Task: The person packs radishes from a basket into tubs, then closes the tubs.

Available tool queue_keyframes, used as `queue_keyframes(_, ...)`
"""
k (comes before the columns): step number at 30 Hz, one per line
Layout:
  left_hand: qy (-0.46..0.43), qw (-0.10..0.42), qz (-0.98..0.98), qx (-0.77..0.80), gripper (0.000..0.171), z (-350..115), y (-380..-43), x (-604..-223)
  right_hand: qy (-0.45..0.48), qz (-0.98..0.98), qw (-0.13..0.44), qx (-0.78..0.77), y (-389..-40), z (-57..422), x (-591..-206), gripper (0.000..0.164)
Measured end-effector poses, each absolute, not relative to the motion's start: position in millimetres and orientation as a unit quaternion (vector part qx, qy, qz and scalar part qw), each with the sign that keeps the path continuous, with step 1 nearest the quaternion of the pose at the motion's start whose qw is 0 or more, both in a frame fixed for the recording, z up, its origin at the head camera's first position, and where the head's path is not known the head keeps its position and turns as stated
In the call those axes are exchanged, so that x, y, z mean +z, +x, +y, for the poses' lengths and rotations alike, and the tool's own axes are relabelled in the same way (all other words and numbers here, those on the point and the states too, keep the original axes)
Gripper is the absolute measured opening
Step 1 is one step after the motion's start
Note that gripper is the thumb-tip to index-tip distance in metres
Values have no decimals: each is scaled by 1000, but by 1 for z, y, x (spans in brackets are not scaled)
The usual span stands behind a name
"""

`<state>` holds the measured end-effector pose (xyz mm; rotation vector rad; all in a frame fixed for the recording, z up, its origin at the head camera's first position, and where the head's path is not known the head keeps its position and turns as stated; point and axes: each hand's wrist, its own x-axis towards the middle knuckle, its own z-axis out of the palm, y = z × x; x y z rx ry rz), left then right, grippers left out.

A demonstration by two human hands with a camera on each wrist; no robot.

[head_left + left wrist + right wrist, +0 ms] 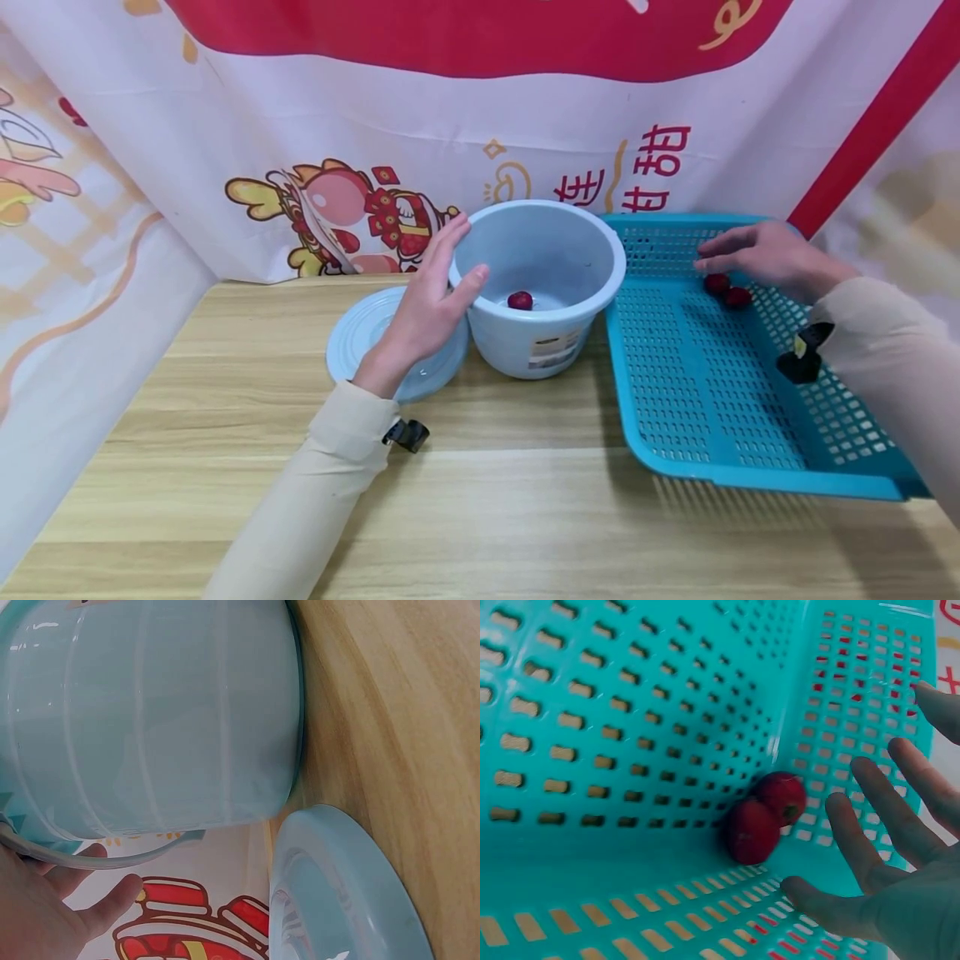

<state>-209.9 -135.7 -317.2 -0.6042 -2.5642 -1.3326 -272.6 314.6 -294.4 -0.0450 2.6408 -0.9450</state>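
A light blue bucket point(543, 346) stands upright with one dark red, plum-like fruit point(520, 300) on its bottom. My left hand point(429, 308) rests at the bucket's left rim, fingers straight and thumb reaching over the edge. In the left wrist view, the bucket's handle point(112, 861) passes beside the fingers. My right hand point(783, 258) is inside a turquoise basket point(675, 375) at its far right corner. Two more dark red fruits point(754, 831) lie together in that corner, close to the spread fingers point(847, 832) in the right wrist view. Nothing is in the right hand.
A round light blue lid point(348, 346) lies on the wooden table point(480, 517), left of the bucket and partly under my left forearm. Behind stands a printed cloth point(435, 125). The basket's raised walls stand to the right of the bucket.
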Motion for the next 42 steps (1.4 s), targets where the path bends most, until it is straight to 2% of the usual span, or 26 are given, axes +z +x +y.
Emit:
queue_keyframes(15,-206,97,-862,-453,77,-136,-210,-317,-2,914,174,-366,-274,327,-308,70)
queue_keyframes(25,-205,95,-862,-454,78,-136,-211,-318,23,932,168,-320,-275,329,-320,66)
queue_keyframes(42,-205,97,-862,-453,78,-135,-212,-318,4,938,175,-300,-281,333,-332,62)
